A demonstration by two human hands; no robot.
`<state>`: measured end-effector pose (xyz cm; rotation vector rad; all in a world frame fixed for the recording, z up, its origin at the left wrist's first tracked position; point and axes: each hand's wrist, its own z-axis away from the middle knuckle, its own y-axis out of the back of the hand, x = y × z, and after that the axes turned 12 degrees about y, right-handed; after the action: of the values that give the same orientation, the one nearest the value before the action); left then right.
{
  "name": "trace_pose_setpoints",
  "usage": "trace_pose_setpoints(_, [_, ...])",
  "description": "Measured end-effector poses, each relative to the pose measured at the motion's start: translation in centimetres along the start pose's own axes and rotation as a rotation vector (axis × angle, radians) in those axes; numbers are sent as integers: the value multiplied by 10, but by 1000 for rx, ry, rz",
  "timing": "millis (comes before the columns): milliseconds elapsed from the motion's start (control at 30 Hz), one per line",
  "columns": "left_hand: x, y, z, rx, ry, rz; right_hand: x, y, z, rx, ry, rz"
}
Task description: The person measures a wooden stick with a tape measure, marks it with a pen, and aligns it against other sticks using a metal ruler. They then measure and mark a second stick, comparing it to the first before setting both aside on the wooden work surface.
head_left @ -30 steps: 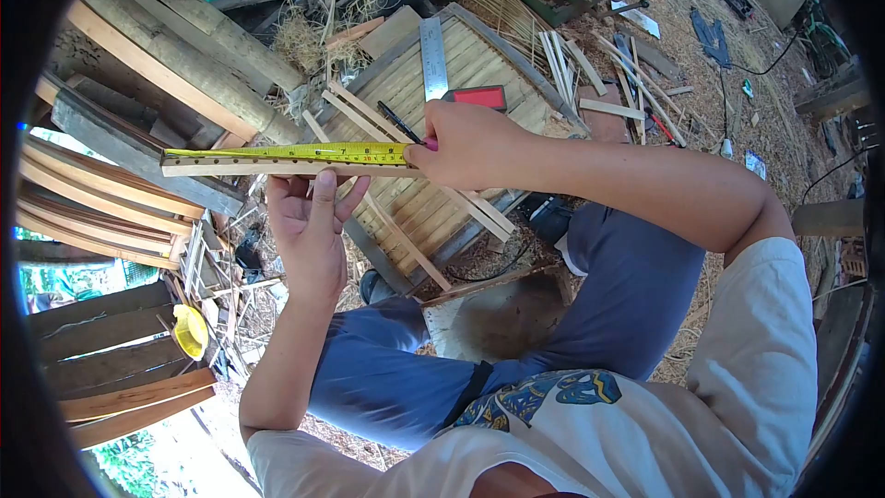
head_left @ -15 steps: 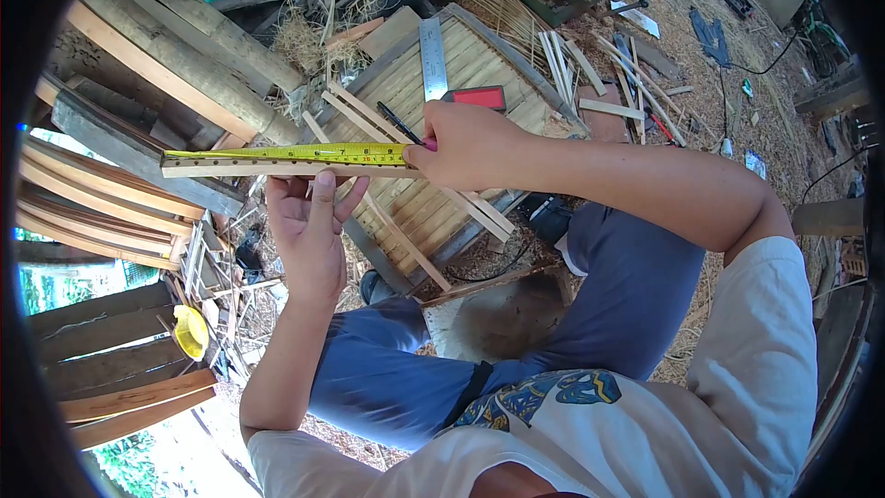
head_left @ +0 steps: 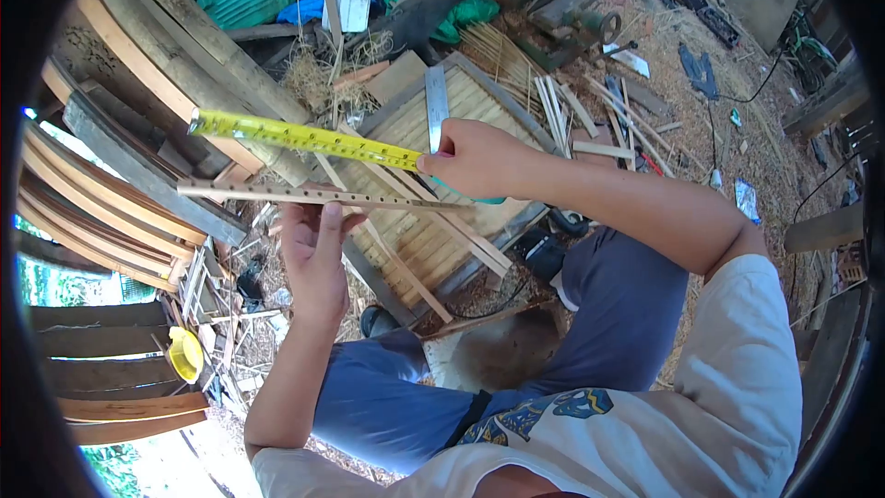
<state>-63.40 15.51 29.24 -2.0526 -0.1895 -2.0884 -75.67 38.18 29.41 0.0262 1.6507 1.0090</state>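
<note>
Between the thumb and fingers of my left hand (head_left: 313, 258) is a thin wooden strip (head_left: 267, 193) with a row of small dark holes along it. My right hand (head_left: 484, 161) grips a tape measure, its yellow blade (head_left: 304, 139) stretched out to the left. The blade hangs above the strip, apart from it at the left and slanting down toward my right hand. Most of the tape's case is hidden by my right hand; a teal edge shows beneath the fingers. Below both hands lies a slatted wooden panel (head_left: 415, 263) in a grey frame.
A metal ruler (head_left: 436, 106) and loose wooden strips (head_left: 475, 244) rest on the panel. Curved timber (head_left: 101, 194) leans at the left near a yellow bowl (head_left: 185, 355). A vise-like metal tool (head_left: 567, 23) stands at the back, with scraps and shavings around.
The tape blade has lifted off the strip and tilted, its left end higher. The strip now slants slightly down to the right. The view has shifted a little.
</note>
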Motion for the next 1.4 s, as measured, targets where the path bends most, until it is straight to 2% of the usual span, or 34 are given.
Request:
trace_pose_setpoints(33, [-5, 4, -1, 59, -2, -51, 2, 3, -2, 21, 5, 11])
trace_pose_setpoints(133, [-1, 13, -4, 50, 50, 39, 3, 17, -1, 105, -9, -29])
trace_pose_setpoints(167, [3, 13, -2, -15, 141, 160, 4, 20, 0, 116, -14, -67])
trace_pose_setpoints(267, [12, 15, -2, -24, 154, 278, 14, 26, -2, 152, -24, -132])
trace_pose_setpoints(367, [29, 17, 1, -91, 121, 323, 13, 32, 0, 190, -47, -145])
trace_pose_setpoints(467, [41, 27, 3, -250, 74, 403, 18, 36, -2, 215, -55, -211])
trace_pose_setpoints(567, [55, 29, 6, -377, 116, 530, 6, 45, 4, 251, -55, -265])
trace_pose_setpoints(667, [40, 44, -2, -375, 200, 570, 10, 52, 3, 277, -49, -262])
trace_pose_setpoints(700, [38, 42, 0, -302, 200, 503, 11, 53, 2, 285, -50, -257])
trace_pose_setpoints(800, [34, 38, 1, -249, 174, 313, 9, 54, 5, 272, -73, -283])
trace_pose_setpoints(833, [37, 34, 3, -273, 184, 356, 9, 53, 5, 270, -74, -283])
trace_pose_setpoints(967, [38, 32, 2, -248, 245, 227, 9, 50, 8, 240, -71, -304])
trace_pose_setpoints(1100, [39, 36, 0, -220, 280, 269, 9, 46, 8, 219, -85, -327])
trace_pose_setpoints(1233, [36, 38, -2, -162, 252, 289, 10, 42, 8, 191, -91, -337])
trace_pose_setpoints(1400, [24, 39, -10, -166, 155, 104, 9, 37, 7, 121, -82, -349])
